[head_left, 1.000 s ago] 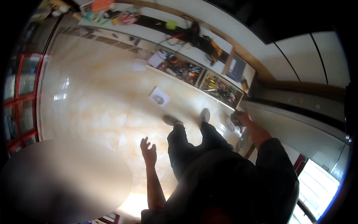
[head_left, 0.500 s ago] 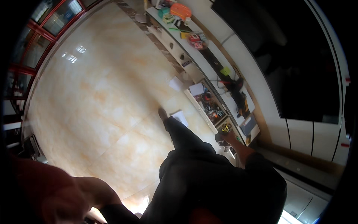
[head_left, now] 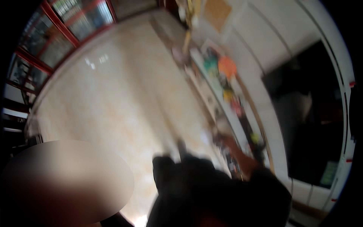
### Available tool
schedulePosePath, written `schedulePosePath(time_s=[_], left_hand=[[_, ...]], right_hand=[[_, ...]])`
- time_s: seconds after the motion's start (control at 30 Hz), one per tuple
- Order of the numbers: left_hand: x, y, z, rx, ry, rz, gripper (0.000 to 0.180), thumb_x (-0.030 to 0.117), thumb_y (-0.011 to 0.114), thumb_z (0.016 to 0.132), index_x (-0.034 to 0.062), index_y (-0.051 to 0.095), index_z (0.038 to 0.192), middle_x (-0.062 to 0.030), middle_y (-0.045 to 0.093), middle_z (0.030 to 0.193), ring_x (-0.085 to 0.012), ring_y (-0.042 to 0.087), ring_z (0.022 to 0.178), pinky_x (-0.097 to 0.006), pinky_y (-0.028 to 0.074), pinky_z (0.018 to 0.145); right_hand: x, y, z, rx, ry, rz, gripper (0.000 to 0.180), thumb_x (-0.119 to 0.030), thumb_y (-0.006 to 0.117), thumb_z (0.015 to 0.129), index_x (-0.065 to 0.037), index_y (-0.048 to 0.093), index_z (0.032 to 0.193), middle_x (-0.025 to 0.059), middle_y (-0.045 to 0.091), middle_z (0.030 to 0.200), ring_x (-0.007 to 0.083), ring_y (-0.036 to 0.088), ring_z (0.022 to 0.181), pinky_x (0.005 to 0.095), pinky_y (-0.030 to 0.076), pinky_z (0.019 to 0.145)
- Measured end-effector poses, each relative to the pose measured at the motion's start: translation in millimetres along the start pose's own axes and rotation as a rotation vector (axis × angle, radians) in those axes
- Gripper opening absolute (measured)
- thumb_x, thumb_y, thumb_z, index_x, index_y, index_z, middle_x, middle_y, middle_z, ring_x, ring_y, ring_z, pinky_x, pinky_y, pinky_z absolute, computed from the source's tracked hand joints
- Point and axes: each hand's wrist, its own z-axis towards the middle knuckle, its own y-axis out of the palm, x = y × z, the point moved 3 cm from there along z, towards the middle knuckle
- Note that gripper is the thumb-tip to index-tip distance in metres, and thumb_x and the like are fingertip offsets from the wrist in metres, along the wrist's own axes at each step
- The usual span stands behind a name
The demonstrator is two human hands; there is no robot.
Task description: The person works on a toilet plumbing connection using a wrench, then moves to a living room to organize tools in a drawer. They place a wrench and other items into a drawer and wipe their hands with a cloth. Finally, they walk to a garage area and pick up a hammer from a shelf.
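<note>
The right hand (head_left: 224,140) is out beside the long white counter (head_left: 235,125), with the open drawer (head_left: 222,160) and its jumbled contents (head_left: 233,163) just on the body side of it; blur hides the fingers, so whether they are spread, narrowed or gripping something I cannot tell; the left hand is out of view. The step looks like a reach beside the counter; the next move seems to call for clearance from the drawer's edge; no brand, label or writing is legible.
</note>
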Motion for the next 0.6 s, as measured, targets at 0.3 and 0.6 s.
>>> schedulePosePath(time_s=[0.3,0.6], left_hand=[[-244,-33,-4,0.040,-0.053,-0.004,0.048,0.037,0.055,0.103,0.0021,0.050,0.136,-0.0112,0.056,0.117,-0.0299,0.053,0.120,-0.043,0.041,0.109],[-518,31,31,-0.052,0.000,0.163,0.046,0.035,0.056,0.102,0.0016,0.051,0.133,-0.0110,0.057,0.116,-0.0284,0.054,0.115,-0.042,0.042,0.106]], right_hand=[[-238,121,170,0.159,-0.074,-0.586,0.035,-0.043,0.066,0.094,-0.009,0.072,0.100,0.0129,0.071,0.082,0.0288,0.067,0.073,0.0441,0.054,0.067],[-227,255,190,-0.042,0.183,-0.659,0.020,-0.028,0.066,0.096,-0.009,0.070,0.091,0.0040,0.067,0.074,0.0221,0.059,0.064,0.0379,0.053,0.064]])
